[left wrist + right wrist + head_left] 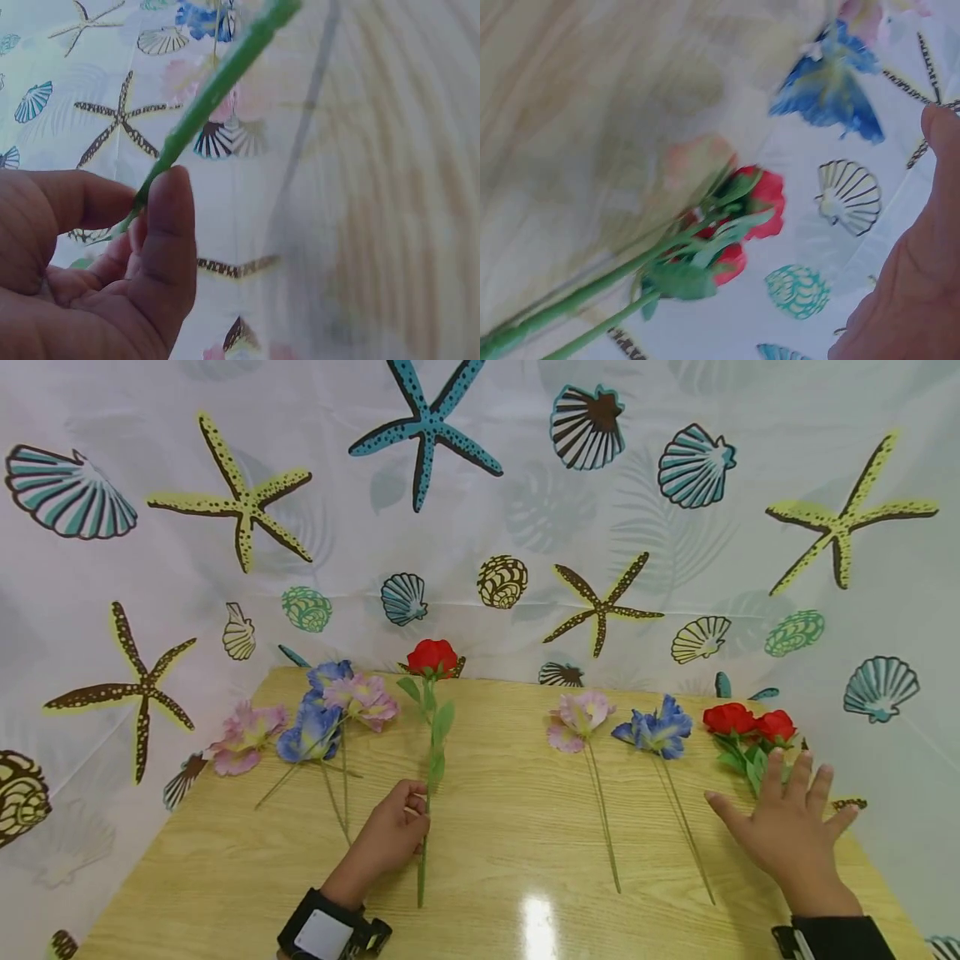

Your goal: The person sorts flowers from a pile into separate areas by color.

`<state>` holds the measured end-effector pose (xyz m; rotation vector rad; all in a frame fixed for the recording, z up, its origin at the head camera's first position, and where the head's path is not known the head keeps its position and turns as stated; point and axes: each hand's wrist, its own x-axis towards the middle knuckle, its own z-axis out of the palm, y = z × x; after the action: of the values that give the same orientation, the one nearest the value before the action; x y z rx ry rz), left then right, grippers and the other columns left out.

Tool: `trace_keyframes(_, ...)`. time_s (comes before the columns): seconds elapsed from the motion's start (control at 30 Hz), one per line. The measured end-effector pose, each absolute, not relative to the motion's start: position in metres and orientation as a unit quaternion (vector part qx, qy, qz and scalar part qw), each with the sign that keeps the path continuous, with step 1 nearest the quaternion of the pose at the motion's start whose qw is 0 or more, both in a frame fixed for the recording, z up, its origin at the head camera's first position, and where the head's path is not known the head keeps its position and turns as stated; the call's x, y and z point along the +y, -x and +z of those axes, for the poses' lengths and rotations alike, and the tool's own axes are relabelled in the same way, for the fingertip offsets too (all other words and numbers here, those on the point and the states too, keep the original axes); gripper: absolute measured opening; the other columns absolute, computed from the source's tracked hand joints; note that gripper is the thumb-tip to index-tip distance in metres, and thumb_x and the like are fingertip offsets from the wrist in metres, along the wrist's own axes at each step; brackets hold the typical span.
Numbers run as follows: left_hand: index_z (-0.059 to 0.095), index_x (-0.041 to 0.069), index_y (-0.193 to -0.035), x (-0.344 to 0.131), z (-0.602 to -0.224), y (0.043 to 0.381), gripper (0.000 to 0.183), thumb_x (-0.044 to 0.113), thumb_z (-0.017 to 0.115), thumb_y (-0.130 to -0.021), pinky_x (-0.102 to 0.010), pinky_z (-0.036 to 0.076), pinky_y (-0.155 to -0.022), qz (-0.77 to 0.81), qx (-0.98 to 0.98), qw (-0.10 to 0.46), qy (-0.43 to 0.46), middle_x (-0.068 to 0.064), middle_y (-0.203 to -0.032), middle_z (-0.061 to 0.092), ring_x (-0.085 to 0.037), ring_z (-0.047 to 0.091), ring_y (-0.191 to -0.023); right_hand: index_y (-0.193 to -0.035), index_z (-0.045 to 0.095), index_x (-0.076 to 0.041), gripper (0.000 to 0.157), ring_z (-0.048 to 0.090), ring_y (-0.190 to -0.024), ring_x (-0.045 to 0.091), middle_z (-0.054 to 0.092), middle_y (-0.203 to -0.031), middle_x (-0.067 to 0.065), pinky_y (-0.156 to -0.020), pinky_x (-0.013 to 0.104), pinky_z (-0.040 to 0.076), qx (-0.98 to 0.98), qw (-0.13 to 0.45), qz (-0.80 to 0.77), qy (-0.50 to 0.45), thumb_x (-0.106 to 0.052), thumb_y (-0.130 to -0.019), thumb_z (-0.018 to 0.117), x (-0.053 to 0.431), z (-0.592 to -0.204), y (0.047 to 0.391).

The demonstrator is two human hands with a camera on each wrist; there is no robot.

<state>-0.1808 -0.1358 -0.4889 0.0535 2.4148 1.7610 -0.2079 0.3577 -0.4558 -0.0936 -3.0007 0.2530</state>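
Observation:
My left hand (390, 827) pinches the green stem of a red artificial rose (432, 658) between thumb and fingers, with the bloom pointing away from me. In the left wrist view the thumb and fingertips meet on that stem (217, 86). At the right, my right hand (795, 827) has its fingers spread, over the stems of two red roses (729, 718). Those roses (761, 202) lie apart from the hand in the right wrist view, where only part of the hand shows.
A blue flower (658, 729) and a pink flower (581, 717) lie between the hands. Several pink and blue flowers (311, 731) lie at the left of the wooden table (510, 827). A patterned cloth (465, 535) hangs behind the table.

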Motion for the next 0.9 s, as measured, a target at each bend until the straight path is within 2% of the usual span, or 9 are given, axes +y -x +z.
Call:
trace_keyframes(0.27, 0.039, -0.002, -0.129, -0.123, -0.484, 0.179, 0.038, 0.005, 0.049, -0.094, -0.04, 0.054, -0.06, 0.646, 0.757, 0.099, -0.031, -0.014, -0.104, 0.046, -0.018, 0.052, -0.074, -0.147, -0.019, 0.002, 0.096, -0.036, -0.128, 0.042, -0.033, -0.147, 0.023, -0.086, 0.084, -0.006, -0.983, 0.073, 0.166, -0.013, -0.059, -0.096, 0.034, 0.307, -0.452, 0.21)
trace_keyframes(0.53, 0.034, -0.003, -0.129, -0.107, -0.483, 0.18, 0.038, 0.008, 0.048, -0.095, -0.038, 0.055, -0.065, 0.682, 0.719, 0.122, -0.055, -0.011, -0.105, 0.045, -0.018, 0.054, -0.082, -0.147, -0.024, -0.007, 0.094, -0.033, -0.132, 0.037, -0.034, -0.148, 0.017, -0.096, 0.078, -0.001, -0.952, -0.004, 0.296, -0.076, -0.052, -0.096, 0.042, 0.247, -0.445, 0.205)
trace_keyframes(0.7, 0.032, -0.003, -0.128, -0.098, -0.476, 0.182, 0.036, 0.005, 0.047, -0.096, -0.036, 0.056, -0.068, 0.705, 0.695, 0.13, -0.06, -0.01, -0.103, 0.044, -0.02, 0.055, -0.086, -0.153, -0.011, -0.014, 0.091, -0.012, -0.14, 0.04, -0.018, -0.155, 0.016, -0.102, 0.073, 0.011, -0.901, -0.045, 0.423, -0.088, -0.048, -0.094, 0.049, 0.207, -0.44, 0.2)
trace_keyframes(0.9, 0.033, -0.002, -0.123, -0.087, -0.468, 0.186, 0.031, 0.003, 0.046, -0.096, -0.038, 0.055, -0.074, 0.709, 0.691, 0.124, -0.072, -0.009, -0.1, 0.044, -0.017, 0.057, -0.083, -0.153, 0.01, -0.021, 0.08, 0.012, -0.142, 0.031, 0.009, -0.157, 0.014, -0.106, 0.061, 0.027, -0.826, -0.095, 0.554, -0.052, -0.047, -0.092, 0.055, 0.166, -0.443, 0.187)
